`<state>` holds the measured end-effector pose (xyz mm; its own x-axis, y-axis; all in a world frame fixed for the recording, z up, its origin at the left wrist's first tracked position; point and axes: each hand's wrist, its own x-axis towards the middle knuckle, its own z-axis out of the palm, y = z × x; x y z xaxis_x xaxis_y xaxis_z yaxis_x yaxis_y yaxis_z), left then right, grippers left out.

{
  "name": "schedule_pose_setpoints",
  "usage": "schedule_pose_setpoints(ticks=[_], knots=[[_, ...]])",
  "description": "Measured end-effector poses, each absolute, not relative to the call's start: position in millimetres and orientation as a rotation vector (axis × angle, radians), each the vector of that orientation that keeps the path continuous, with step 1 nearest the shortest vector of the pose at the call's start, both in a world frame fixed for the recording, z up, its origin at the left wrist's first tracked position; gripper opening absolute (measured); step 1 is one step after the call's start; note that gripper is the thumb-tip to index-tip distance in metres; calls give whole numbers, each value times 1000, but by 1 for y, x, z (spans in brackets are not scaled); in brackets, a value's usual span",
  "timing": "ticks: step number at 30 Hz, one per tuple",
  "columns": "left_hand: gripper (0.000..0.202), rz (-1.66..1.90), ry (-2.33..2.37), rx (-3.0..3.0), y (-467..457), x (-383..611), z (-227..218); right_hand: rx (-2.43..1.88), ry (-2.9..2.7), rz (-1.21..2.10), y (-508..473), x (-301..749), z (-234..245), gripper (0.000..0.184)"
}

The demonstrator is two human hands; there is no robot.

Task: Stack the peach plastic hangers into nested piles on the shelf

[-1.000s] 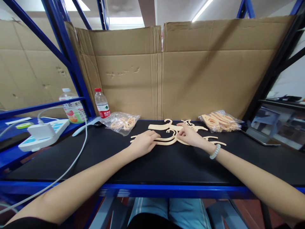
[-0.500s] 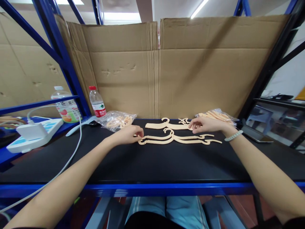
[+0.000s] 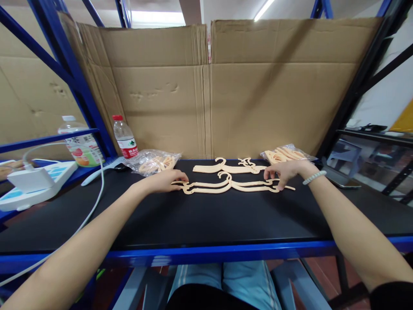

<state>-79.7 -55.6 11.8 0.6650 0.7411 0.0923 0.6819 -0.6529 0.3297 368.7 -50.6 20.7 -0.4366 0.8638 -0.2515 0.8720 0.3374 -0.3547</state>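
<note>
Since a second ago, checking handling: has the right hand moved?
Yes. The right hand moved right along the near hanger, from its hook to its right end, toward the bag of hangers.

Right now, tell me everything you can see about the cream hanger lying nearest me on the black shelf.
The nearest hanger is a thin, flat, pale cream piece that looks like plastic, with a small curled hook at its middle and two long arms ending in notched tips. It lies flat on the black shelf, running left to right, hook pointing away. The left hand touches its left tip and the right hand rests on its right end. A similar hanger lies just behind it.
</note>
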Motion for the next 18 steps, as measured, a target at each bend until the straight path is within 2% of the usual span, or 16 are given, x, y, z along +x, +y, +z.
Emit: schedule_pose_setpoints(ticks=[9,18], knots=[[29,32,1253,2777,-57,-78,15,1718,2224,-510,-49,354,21,59],[30,34,1259,2796,-56,-79,14,1751,2236,-500,-49,355,19,49]])
